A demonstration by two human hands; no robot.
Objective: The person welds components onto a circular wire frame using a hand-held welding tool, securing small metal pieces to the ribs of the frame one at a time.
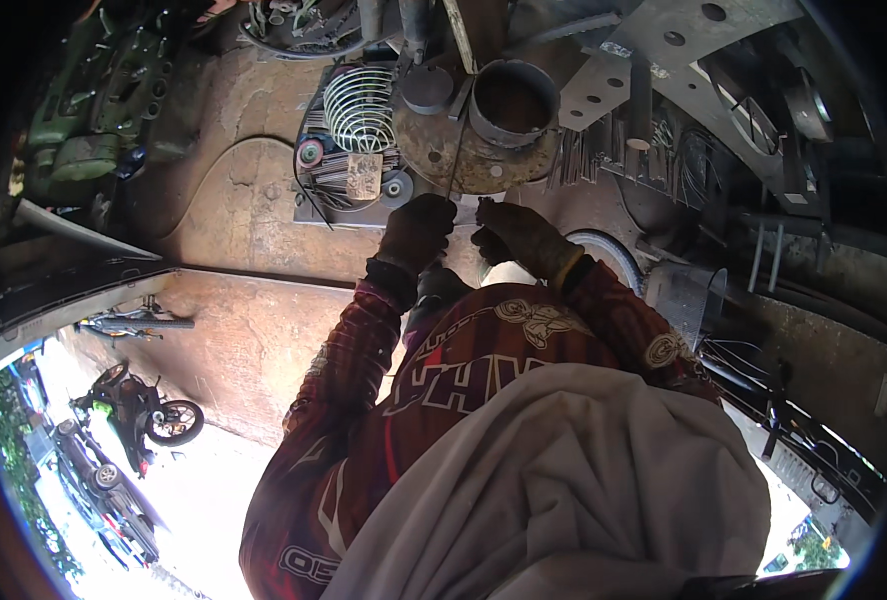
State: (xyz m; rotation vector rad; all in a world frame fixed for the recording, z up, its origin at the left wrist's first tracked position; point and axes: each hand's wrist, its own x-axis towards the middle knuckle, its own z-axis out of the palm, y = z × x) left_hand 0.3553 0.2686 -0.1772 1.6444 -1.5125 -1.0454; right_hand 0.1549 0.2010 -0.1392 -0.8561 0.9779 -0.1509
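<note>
Looks mid-job to me: the thin rod (456, 160) runs over the round rusty plate (424, 140) with its lower end pinched in the left hand (419, 232), just this side of the plate, and I can't see anything finished or judge what's left. The right hand (526, 240) has curled fingers beside it, can't tell around what. On the plate, the open metal cylinder (546, 110) is too dark inside to read, while the tray (312, 213) left of it holds a wire coil (359, 105) and small discs (398, 188).
</note>
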